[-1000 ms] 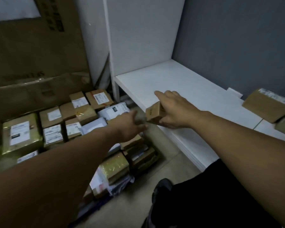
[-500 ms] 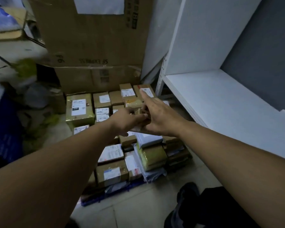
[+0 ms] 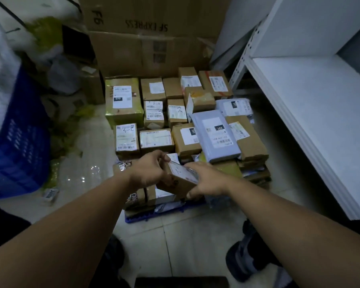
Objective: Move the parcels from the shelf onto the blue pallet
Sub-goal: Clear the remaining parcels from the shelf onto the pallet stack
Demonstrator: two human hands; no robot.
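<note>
Dim light falls on a pale tiled floor, big cardboard cartons stacked at the back, a white shelf at right

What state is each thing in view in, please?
small parcel: tilted, held by both hands over the pallet's near end
left hand: grips the parcel's left end
right hand: pinches the parcel's right side
blue pallet: loaded with parcels
grey mailer: lying flat atop them
</note>
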